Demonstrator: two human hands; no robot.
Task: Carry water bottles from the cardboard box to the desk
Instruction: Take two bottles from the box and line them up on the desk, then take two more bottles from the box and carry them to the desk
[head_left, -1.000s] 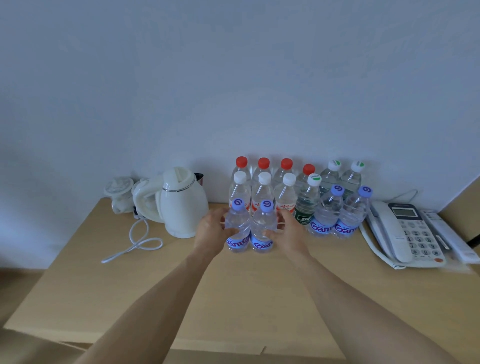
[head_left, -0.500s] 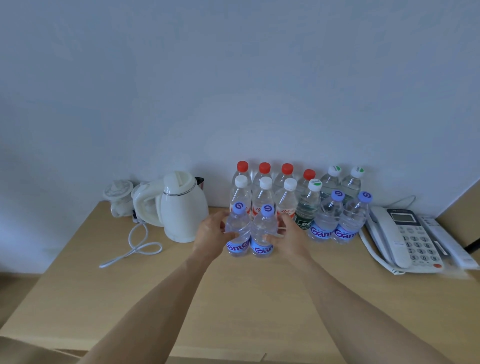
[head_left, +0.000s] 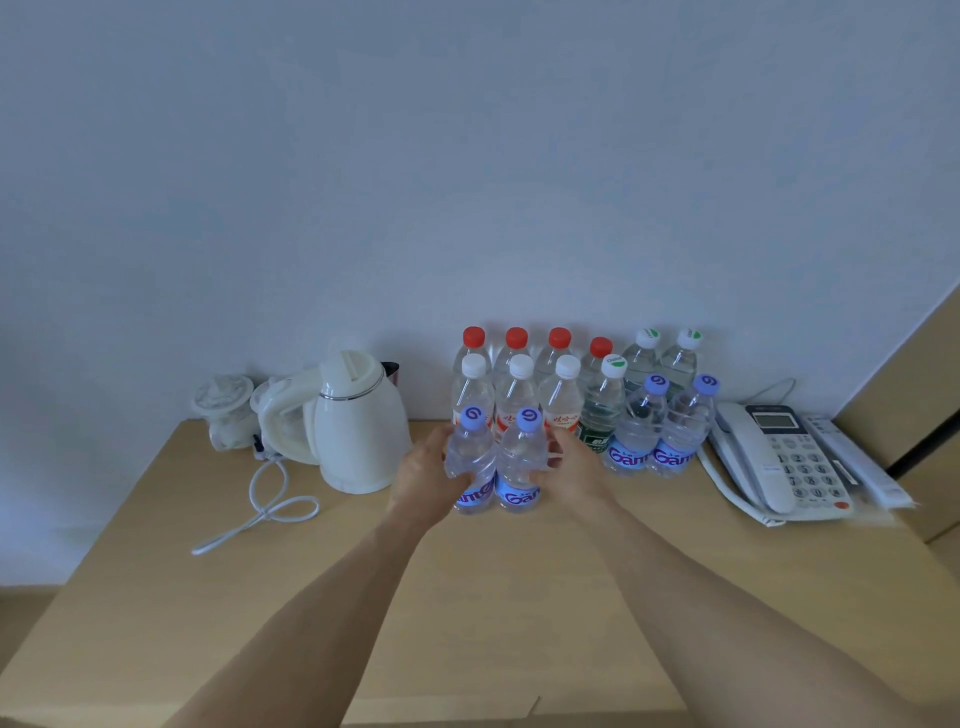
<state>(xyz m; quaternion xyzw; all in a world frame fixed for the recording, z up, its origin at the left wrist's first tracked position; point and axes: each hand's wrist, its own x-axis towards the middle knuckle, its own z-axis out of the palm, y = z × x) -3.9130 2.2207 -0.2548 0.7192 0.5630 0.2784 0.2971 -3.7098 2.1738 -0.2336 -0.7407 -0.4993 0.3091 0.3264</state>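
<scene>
Presently, two small clear plastic water bottles with lilac caps and blue labels are held side by side, one in each hand, just right of the white electric kettle on the pale wooden table. The left bottle is wrapped at its waist by the left hand, thumb across the front; the right bottle is gripped likewise by the right hand, its fingers curled round the far side. Each grip is thus closed on a bottle, not released. Whether the bases rest on the table or hang just above it cannot be told.

Full bottles of this kind may be judged moderately heavy, with thin walls that dent under pressure and a smooth, possibly slippery skin. Hold is best taken at the ribbed waist above the label, as is done now, and squeezing kept modest so the walls are not crushed.

Behind the held pair, further from the kettle, rows of upright bottles with red, white and green-marked caps stand against the wall, and two more lilac-capped bottles stand beyond them, near the white desk telephone.
</scene>
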